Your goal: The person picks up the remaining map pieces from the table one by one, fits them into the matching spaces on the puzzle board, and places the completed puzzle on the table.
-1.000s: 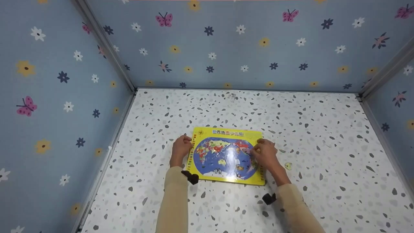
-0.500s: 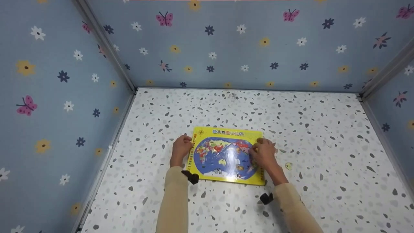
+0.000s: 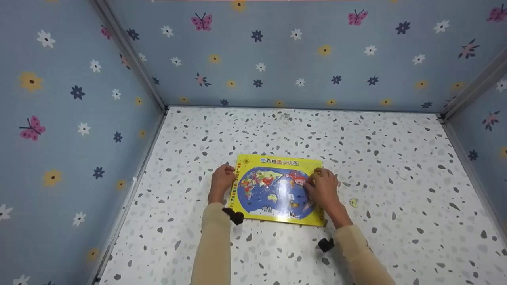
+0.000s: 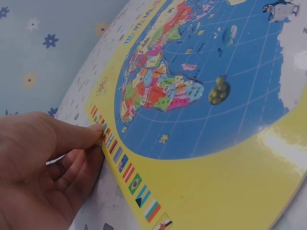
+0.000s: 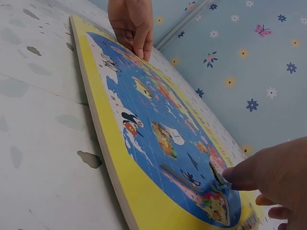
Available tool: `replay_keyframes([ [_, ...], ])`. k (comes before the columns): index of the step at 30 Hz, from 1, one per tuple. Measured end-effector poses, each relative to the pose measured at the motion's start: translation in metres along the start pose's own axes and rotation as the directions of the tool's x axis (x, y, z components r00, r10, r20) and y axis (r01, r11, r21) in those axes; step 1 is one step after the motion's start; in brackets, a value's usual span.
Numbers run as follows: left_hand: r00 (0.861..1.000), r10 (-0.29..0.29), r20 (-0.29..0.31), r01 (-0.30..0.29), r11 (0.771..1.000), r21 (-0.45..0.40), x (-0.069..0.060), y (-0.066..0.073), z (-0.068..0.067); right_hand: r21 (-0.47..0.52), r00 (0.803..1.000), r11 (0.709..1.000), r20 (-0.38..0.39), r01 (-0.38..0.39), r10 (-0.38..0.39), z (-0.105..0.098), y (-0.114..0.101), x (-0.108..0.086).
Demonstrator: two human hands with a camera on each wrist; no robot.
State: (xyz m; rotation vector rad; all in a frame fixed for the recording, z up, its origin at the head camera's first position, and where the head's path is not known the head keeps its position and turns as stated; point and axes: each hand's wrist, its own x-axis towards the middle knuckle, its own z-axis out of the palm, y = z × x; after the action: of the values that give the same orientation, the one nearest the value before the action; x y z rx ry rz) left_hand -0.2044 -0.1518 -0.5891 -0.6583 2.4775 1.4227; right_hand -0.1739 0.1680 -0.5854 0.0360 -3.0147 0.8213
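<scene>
A yellow-bordered world map jigsaw board [image 3: 253, 215] lies on the speckled surface. My left hand [image 3: 222, 183] grips its left edge; in the left wrist view the thumb [image 4: 91, 136] lies on the row of printed flags, with fingers curled below the edge. Over the board's right side, my right hand [image 3: 325, 188] pinches a map puzzle piece [image 5: 218, 167] at its place in the picture. That piece looks slightly raised in the right wrist view; the hand hides part of it. Beside the board, right of this hand, lies a loose yellow-green puzzle piece [image 3: 353, 202].
A smaller greenish piece [image 3: 345, 184] lies near the right hand. Blue flowered panels [image 3: 277, 55] wall the white speckled tabletop [image 3: 396, 158] at the back and both sides. Black wrist devices [image 3: 326, 244] sit at the sleeves.
My right hand has shifted slightly left over the board, its fingertips still at the puzzle piece. The left hand and the board have stayed in place.
</scene>
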Motion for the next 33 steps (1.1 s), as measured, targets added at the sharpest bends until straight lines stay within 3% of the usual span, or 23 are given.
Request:
replay_keyframes([
  [4,1.0,-0.029,0.007,0.029,1.0,-0.005,0.0017,0.0,0.0016,0.002,1.0,1.0,-0.009,0.014,-0.014,0.0017,0.0017,-0.0026],
  [11,1.0,-0.021,0.001,0.021,1.0,-0.008,0.0017,-0.0006,0.0017,-0.011,0.996,0.997,-0.046,0.073,-0.073,0.0056,0.0008,-0.005],
  [33,1.0,0.011,0.013,-0.011,1.0,-0.008,-0.002,-0.0001,-0.0004,0.002,0.995,0.998,-0.073,0.065,-0.064,0.0097,0.0018,-0.0018],
])
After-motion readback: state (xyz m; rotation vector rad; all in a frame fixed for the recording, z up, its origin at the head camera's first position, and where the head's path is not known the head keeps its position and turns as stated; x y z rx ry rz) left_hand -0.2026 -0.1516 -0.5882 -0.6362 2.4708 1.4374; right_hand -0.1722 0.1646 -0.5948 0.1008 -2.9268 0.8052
